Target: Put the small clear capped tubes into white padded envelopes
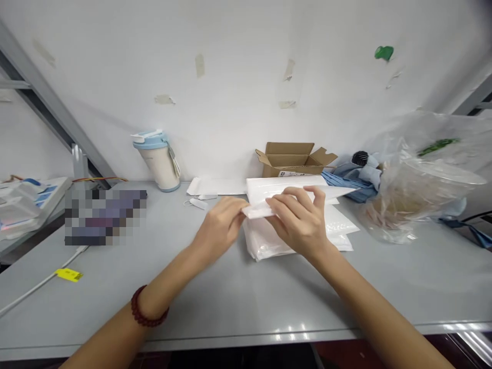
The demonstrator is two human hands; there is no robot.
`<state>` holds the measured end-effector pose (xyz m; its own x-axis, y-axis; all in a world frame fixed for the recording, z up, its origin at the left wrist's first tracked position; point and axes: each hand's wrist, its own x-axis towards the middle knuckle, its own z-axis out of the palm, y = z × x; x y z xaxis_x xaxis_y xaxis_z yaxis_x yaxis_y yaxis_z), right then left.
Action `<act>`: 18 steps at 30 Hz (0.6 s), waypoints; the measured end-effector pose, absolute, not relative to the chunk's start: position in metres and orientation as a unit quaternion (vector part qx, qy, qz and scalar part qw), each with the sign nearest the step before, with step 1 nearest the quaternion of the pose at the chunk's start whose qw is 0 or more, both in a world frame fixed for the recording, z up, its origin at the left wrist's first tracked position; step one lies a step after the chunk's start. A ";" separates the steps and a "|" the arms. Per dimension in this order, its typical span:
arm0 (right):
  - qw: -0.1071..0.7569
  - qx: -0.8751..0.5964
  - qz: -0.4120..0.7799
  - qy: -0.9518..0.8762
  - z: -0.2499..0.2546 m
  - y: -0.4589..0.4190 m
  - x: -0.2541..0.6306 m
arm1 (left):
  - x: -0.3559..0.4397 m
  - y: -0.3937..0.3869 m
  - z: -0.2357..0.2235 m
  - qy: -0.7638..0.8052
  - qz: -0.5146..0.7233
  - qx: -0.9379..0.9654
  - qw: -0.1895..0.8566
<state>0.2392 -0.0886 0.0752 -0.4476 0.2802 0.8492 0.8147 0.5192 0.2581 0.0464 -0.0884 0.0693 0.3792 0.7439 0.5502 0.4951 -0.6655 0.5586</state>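
My left hand point(221, 225) is closed, pinching the left corner of a white plastic bag point(282, 189). Further right, my right hand point(302, 220) grips the same bag along its folded edge, with the thumb underneath and the fingers curled over the top. Under both hands lies a stack of white plastic bags point(265, 243), their right edges fanned out. Part of the held bag is hidden behind my right hand.
Behind the bags stands an open cardboard box point(290, 154). A tumbler point(159, 161) is by the wall, near small white tags point(199, 204). On the right sit blue cloth point(348, 182) and a plastic-wrapped container point(407, 200). A white cable point(31, 292) crosses the table's left side.
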 end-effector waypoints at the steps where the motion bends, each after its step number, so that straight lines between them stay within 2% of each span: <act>1: 0.405 -0.365 -0.333 -0.770 0.076 -0.088 0.241 | 0.048 -0.087 0.071 0.407 0.430 0.788 0.167; 5: 0.489 -0.399 -0.317 -0.708 0.078 -0.085 0.249 | 0.058 -0.080 0.077 0.466 0.487 0.679 0.290; 8: 0.501 -0.410 -0.341 -0.681 0.076 -0.083 0.252 | 0.064 -0.071 0.076 0.449 0.498 0.623 0.402; 10: 0.462 -0.430 -0.330 -0.702 0.073 -0.080 0.254 | 0.068 -0.063 0.074 0.436 0.484 0.585 0.483; 13: 0.338 -0.494 -0.240 -0.764 0.068 -0.074 0.257 | 0.072 -0.050 0.072 0.445 0.445 0.536 0.562; 15: 0.252 -0.532 -0.165 -0.791 0.064 -0.070 0.260 | 0.073 -0.042 0.072 0.459 0.427 0.526 0.575; 18: 0.232 -0.546 -0.155 -0.790 0.061 -0.066 0.261 | 0.071 -0.034 0.071 0.470 0.408 0.539 0.567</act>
<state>0.2613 -0.0661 0.0613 -0.2963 0.7912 0.5350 0.9346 0.3556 -0.0083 0.0710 -0.0344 0.0709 0.2243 0.9701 -0.0929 0.0442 0.0851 0.9954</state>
